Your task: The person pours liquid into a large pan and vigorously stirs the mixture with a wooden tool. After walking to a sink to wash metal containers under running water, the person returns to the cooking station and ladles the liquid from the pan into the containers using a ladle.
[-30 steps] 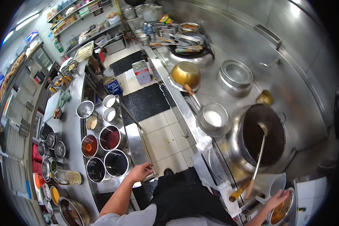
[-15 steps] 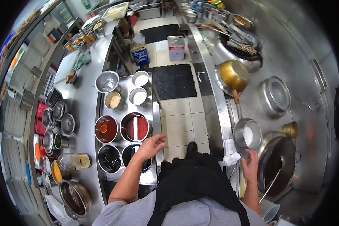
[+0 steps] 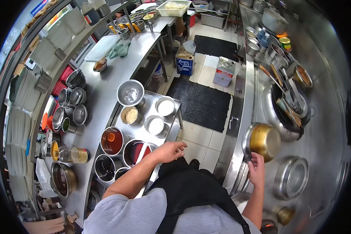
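Gold-coloured saucepan point(image 3: 266, 140) is set on the steel cooking range point(image 3: 291, 150), apparently base up over a wider steel rim; by such a placing its inside is perhaps shielded from splashes. At its near edge the right hand point(image 3: 256, 168) is held, fingers pointed away from the body and slightly bent. Whether the saucepan is touched, or its handle enclosed in the grip, cannot be told from above. The right forearm is extended forward from beside the black apron point(image 3: 199, 191).

Well to the left of the saucepan, across the aisle, the left hand point(image 3: 170, 151) is held in the air near a low steel counter point(image 3: 149, 102). Its grip is loose and fairly wide, with nothing seen in it. The left forearm is slanted across the nearer pots, probably raised so that their rims are cleared.

Beyond the saucepan, a dark wok point(image 3: 277, 93) is loaded with cooking tools point(image 3: 290, 111), whose handles are pointed outward, presumably for easy picking. Nearer than the saucepan and to its right, a round steel pot point(image 3: 293, 178) is placed, seemingly apart from it.
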`<state>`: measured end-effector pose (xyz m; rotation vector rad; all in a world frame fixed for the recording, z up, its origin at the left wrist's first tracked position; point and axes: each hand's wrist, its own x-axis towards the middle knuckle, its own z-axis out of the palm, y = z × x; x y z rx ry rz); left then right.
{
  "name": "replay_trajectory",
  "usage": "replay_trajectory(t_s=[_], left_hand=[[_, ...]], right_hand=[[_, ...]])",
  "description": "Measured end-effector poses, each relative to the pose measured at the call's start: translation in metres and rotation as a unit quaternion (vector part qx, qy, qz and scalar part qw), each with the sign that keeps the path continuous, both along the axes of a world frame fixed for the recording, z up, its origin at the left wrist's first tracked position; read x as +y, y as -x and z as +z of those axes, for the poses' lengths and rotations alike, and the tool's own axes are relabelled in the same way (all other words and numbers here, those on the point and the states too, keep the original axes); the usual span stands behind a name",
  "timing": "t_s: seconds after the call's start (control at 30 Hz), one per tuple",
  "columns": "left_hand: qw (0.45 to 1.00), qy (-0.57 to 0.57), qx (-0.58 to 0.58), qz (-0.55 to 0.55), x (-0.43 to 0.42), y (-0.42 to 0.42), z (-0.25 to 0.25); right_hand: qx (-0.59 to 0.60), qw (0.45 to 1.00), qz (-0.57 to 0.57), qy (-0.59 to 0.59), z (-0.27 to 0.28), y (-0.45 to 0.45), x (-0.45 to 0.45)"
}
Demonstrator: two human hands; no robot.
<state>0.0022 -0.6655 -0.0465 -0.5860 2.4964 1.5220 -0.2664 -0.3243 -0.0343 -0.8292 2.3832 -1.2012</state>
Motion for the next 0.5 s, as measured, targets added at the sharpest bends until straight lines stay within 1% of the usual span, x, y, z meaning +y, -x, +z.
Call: replay_trajectory(t_s=[0.03, 0.07, 0.13, 0.17, 0.2, 0.27, 0.33, 0.43, 0.47, 0.5], left_hand=[[1.000, -0.001, 0.026, 0.012, -0.011, 0.010, -0.008], [0.999, 0.000, 0.030, 0.012, -0.021, 0.017, -0.007], [0.999, 0.011, 0.011, 0.029, -0.045, 0.039, -0.011], [1.000, 0.010, 0.024, 0.018, -0.056, 0.051, -0.011], [0.999, 0.027, 0.009, 0.035, -0.066, 0.060, -0.009], [0.998, 0.040, -0.005, 0.057, -0.090, 0.090, -0.017], [0.996, -0.006, -0.022, 0.085, -0.119, 0.110, -0.032], [0.997, 0.010, -0.034, 0.072, -0.176, 0.151, -0.058], [0.998, 0.014, -0.032, 0.050, -0.199, 0.167, -0.069], [0.998, 0.006, 0.002, 0.060, -0.221, 0.182, -0.093]], right_hand=[[-0.003, 1.000, 0.022, -0.009, 0.005, 0.018, -0.022], [0.023, 0.998, 0.059, 0.016, -0.005, 0.038, -0.038], [0.018, 0.994, 0.107, 0.004, 0.001, 0.061, -0.083], [0.009, 0.989, 0.145, 0.000, 0.010, 0.068, -0.106], [-0.002, 0.983, 0.184, -0.005, 0.016, 0.075, -0.129], [0.041, 0.963, 0.266, -0.015, 0.014, 0.094, -0.170], [0.022, 0.952, 0.303, -0.040, 0.011, 0.121, -0.206], [0.004, 0.946, 0.321, -0.045, -0.008, 0.170, -0.270], [0.003, 0.945, 0.324, -0.047, -0.017, 0.188, -0.289], [-0.009, 0.943, 0.326, -0.066, -0.033, 0.206, -0.307]])
